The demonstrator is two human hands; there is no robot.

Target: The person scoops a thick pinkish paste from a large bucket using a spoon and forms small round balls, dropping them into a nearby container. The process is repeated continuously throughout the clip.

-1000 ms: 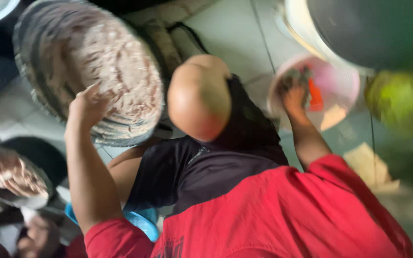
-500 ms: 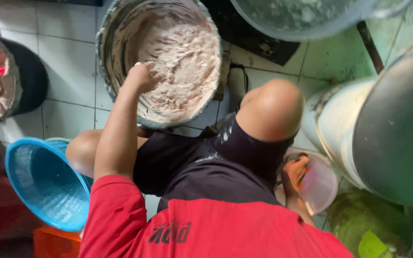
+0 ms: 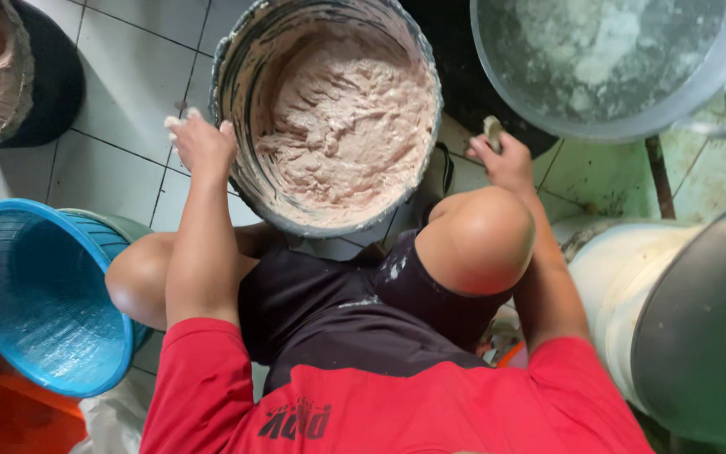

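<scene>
Dough (image 3: 342, 134), pinkish and wet, filled the big bowl (image 3: 237, 160) at the upper middle of the frame, on the tiled floor (image 3: 119, 92); the left hand (image 3: 203, 145) rested on the bowl's left rim, fingers loosely spread and smeared; the right hand (image 3: 506, 160), right of the bowl, pinched a small pale lump (image 3: 491, 128); seemingly portioning was under way, and reaching back into the dough would call for a firm scoop.

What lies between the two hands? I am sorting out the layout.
In the head view, the big tub of pinkish paste sits between the left hand and the right hand.
</scene>
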